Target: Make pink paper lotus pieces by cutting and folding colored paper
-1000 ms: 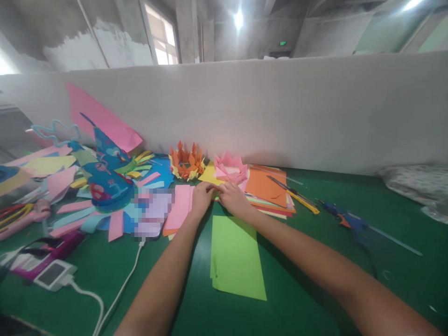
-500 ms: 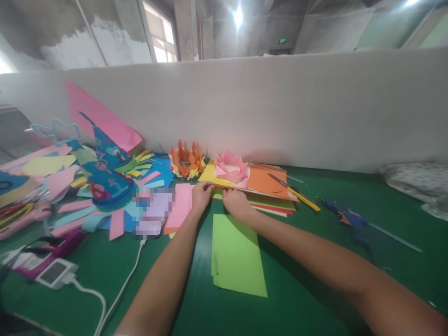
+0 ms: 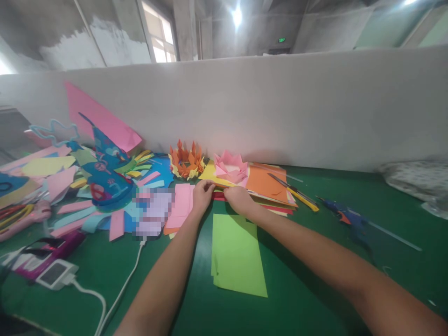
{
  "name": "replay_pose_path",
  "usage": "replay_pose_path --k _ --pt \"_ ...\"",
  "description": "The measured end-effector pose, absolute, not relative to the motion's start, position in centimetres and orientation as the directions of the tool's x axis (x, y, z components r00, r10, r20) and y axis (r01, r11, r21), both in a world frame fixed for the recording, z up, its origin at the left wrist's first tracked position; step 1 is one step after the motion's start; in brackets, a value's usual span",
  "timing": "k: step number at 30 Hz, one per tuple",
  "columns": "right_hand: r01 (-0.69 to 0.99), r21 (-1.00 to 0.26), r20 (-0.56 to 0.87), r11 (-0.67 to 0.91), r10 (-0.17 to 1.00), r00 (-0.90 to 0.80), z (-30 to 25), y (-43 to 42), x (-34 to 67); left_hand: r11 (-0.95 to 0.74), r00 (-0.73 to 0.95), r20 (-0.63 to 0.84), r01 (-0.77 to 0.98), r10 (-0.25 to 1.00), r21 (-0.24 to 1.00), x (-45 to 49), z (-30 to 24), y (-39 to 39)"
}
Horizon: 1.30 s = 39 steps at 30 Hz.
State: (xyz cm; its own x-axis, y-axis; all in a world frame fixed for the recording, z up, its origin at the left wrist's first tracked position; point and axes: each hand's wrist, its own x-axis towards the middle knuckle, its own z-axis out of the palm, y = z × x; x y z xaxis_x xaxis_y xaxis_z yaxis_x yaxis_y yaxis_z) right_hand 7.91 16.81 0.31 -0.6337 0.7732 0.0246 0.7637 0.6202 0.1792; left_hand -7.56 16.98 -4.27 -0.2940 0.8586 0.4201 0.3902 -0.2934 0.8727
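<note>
Both my hands reach to the near edge of a stack of coloured paper sheets (image 3: 268,186) on the green table. My left hand (image 3: 202,196) pinches the stack's left corner, at the yellow sheet. My right hand (image 3: 238,199) is closed on the stack's front edge, fingers tucked among the sheets. A folded pink paper flower (image 3: 230,166) rests on top of the stack. A light green sheet (image 3: 235,253) lies flat on the table between my forearms.
An orange paper flower (image 3: 185,161) stands left of the stack, beside blue and pink paper crafts (image 3: 105,172). A yellow utility knife (image 3: 297,192) lies on the stack's right edge, a blue glue gun (image 3: 341,215) further right. A white cable (image 3: 119,289) and charger (image 3: 56,273) lie near left. A grey partition runs behind.
The upper sheets, lifted half a second ago, have come back down. My right hand has moved up onto the stack's front edge. My left hand stays at the corner.
</note>
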Motion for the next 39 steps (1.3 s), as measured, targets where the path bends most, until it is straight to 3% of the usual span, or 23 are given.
replay_pose_path --k 5,10,25,39 --pt "0.817 0.148 0.005 0.558 0.825 -0.564 1.1 17.3 8.6 -0.384 -0.241 0.454 0.286 0.858 0.878 -7.4 -4.3 17.1" --pt "0.832 0.115 0.087 0.543 0.829 -0.553 1.5 17.6 8.7 -0.444 -0.14 0.487 0.255 0.862 0.859 -7.1 -4.6 17.0" --pt "0.816 0.052 0.26 0.576 0.781 -0.568 0.4 16.7 9.5 -0.419 -0.079 0.515 0.482 0.854 0.769 -7.2 -4.6 17.0" --pt "0.757 0.092 0.236 0.646 0.725 -0.647 -0.8 16.2 9.5 -0.45 0.14 0.466 0.595 0.874 0.666 -7.1 -4.2 16.2"
